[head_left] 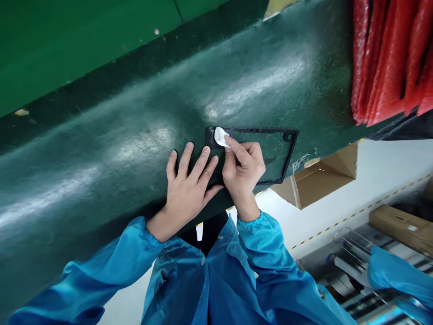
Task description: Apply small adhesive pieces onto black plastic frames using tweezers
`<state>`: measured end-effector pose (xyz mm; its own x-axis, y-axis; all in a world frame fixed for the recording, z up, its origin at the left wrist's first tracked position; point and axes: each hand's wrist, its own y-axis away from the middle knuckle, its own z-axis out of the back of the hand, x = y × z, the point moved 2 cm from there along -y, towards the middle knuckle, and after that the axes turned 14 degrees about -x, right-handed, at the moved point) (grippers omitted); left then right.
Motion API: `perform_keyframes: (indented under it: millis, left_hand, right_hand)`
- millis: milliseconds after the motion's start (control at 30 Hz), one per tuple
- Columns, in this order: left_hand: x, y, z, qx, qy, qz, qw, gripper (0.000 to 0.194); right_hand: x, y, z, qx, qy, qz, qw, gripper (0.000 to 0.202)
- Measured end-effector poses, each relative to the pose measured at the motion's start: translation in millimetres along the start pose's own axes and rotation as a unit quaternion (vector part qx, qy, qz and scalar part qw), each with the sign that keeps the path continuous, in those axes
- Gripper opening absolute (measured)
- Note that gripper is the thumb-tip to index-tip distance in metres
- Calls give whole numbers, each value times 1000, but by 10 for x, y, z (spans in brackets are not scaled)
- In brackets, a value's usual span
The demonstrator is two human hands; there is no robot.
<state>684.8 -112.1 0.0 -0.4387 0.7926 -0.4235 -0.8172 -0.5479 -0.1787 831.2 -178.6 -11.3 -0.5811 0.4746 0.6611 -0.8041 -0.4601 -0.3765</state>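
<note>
A thin black rectangular frame (291, 155) lies flat on the green work surface (142, 149), its near left part hidden by my hands. My right hand (244, 167) pinches a small white wipe (221, 136) between thumb and fingers. That wipe touches the wider left end of the frame, near its far corner. With fingers spread, my left hand (189, 183) lies flat at the frame's left end, its fingertips close to or on the edge; exact contact is hard to tell.
Red bubble-wrap bags (389, 63) stand at the far right of the surface. Below the right edge an open cardboard box (324, 176) sits by the bench. Another person's blue sleeve (399, 275) shows at lower right, near a long brown carton (402, 228).
</note>
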Motion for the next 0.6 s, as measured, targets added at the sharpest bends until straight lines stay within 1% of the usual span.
perform_keyframes:
  millis: [133,233,333,467,600]
  left_hand:
    - [-3,-10,16,-10,-3,-2,1000,70]
    - [-14,-12,17,-15,-4,-5,1000,68]
    - [-23,-5,8,-11,0,2,1000,68]
    - [-30,1,1,-7,3,6,1000,71]
    - [-38,-2,2,-8,0,2,1000,70]
  right_hand:
    - [-259,-121,220,-49,34,7,998,26]
    - [-361,-152,304,-75,65,-5,995,24]
    - [-320,-108,258,-79,71,-21,994,26]
    - [-182,-27,139,-61,51,-24,997,25]
    - [-132,1,124,-40,48,-15,998,27]
